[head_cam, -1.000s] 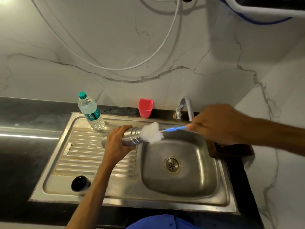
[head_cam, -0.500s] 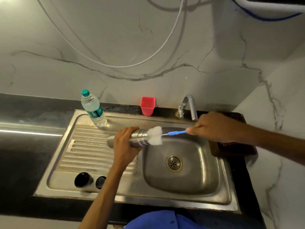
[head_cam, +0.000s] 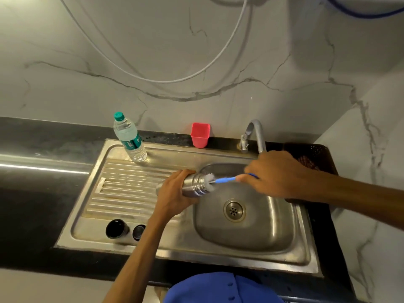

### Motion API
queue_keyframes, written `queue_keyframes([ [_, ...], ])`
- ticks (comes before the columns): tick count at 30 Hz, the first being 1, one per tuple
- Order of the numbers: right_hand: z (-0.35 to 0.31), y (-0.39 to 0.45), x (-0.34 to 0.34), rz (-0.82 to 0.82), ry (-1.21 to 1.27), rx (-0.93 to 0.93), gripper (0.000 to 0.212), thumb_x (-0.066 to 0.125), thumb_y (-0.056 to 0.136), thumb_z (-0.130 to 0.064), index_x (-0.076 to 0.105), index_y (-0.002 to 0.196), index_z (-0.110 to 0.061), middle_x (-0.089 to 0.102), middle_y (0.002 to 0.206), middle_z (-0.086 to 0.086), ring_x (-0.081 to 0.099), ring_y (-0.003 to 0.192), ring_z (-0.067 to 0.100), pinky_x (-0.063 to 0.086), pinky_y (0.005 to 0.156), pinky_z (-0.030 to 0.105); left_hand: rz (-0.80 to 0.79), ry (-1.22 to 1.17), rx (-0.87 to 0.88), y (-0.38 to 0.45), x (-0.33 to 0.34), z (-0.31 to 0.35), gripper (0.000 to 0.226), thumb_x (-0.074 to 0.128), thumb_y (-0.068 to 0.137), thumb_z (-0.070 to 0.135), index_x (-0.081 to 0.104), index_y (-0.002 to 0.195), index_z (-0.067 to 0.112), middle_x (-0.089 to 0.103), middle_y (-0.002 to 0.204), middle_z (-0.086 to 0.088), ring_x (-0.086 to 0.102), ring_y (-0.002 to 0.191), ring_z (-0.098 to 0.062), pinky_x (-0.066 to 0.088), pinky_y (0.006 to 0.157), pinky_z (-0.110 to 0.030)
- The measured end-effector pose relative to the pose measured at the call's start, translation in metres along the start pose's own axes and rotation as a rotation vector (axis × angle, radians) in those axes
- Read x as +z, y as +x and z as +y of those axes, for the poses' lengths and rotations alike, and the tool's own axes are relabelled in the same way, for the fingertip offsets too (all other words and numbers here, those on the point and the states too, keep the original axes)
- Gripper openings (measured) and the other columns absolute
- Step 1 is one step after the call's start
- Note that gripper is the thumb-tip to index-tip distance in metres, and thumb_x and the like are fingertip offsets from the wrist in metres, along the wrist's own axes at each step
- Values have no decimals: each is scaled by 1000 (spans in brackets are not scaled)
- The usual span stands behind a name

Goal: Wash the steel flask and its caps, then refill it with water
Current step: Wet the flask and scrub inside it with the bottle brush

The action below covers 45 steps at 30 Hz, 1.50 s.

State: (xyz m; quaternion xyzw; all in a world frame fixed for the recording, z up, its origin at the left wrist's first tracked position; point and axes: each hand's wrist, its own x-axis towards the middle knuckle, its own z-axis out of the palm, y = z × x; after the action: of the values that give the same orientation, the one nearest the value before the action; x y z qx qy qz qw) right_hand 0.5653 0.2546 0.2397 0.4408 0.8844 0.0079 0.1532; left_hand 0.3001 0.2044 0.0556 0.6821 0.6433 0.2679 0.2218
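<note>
Two hands share this step. My left hand (head_cam: 175, 191) wraps the steel flask (head_cam: 193, 185), held sideways at frame centre over the sink (head_cam: 258, 237) basin's left edge. My right hand (head_cam: 277, 173) pinches the blue handle of the bottle brush (head_cam: 218, 179), bristles at the mouth. Advisable: keep the shaft aligned with the neck, grip firm, stroke fully. Both caps (head_cam: 124, 228) wait lower left on the drainboard.

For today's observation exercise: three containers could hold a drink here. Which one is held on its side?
The steel flask, gripped by the left hand over the sink. The plastic water bottle and red cup both stand upright.
</note>
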Motion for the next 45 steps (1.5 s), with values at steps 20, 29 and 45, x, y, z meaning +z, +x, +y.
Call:
queue_keyframes([
  [20, -15, 12, -19, 227, -201, -49, 61, 55, 96, -53, 31, 50, -21, 11, 48, -10, 9, 42, 5, 33, 49, 26, -30, -59, -4, 15, -10, 15, 71, 94, 59, 25, 63, 122, 29, 68, 110, 9, 57, 90, -10, 42, 71, -30],
  [29, 43, -14, -54, 75, 120, -27, 72, 32, 83, -83, 58, 54, -23, 40, 40, -4, 36, 37, 10, 31, 47, 23, 2, -3, -134, -13, -41, -66, 78, 98, 50, 19, 66, 121, 24, 69, 104, 6, 65, 89, -22, 50, 74, -36],
  [45, 86, 1, -80, 34, 14, 353, 67, 40, 81, -84, 81, 97, -34, 73, 78, -8, 64, 71, 12, 56, 71, 36, 119, -139, -305, -27, -104, -124, 66, 99, 58, 12, 65, 113, 25, 70, 89, 5, 63, 76, -17, 42, 63, -26],
])
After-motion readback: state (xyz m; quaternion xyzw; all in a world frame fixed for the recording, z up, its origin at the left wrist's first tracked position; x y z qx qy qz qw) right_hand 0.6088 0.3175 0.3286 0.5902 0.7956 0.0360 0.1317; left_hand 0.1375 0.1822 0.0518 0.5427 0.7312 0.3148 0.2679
